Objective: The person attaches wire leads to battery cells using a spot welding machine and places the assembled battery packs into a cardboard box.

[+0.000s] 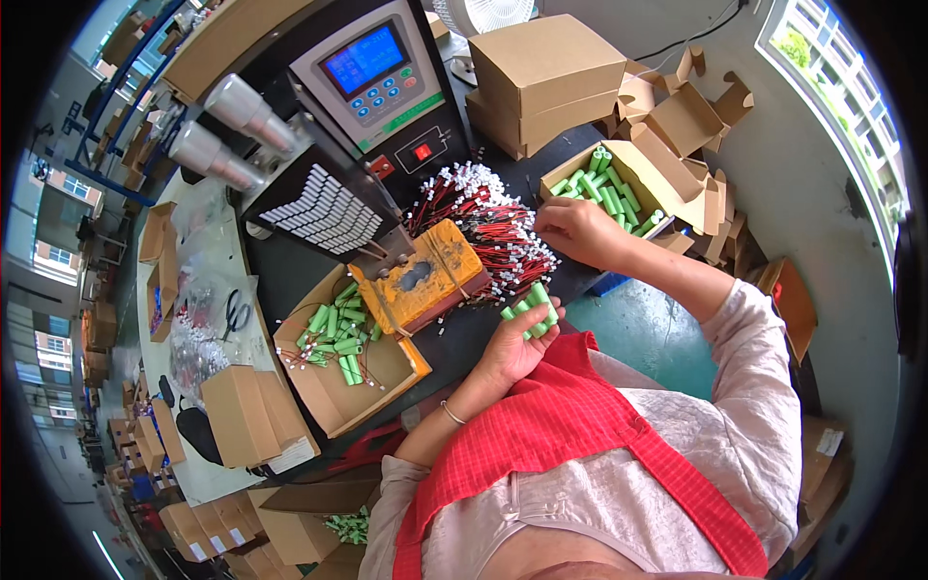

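Observation:
Several green cylindrical battery cells [540,299] rest in my left hand [512,350], its fingers curled round them in front of the red apron. My right hand [578,230] is at the right edge of a heap of red and black wire leads [491,235] with white connectors. Its fingers are bent together, and whatever they pinch is too small to make out. Just beyond that hand, an open cardboard box [553,180] holds more green cells. Left of the heap is a spot welder [372,82] with a worn orange block [425,277] under its electrodes.
A shallow cardboard box [333,411] of green cells with wires stands left of the orange block. Stacked closed cartons [546,77] and a white fan [488,14] are at the back. Scissors [235,311] lie on the white side table at left. Opened cartons [686,116] crowd the right wall.

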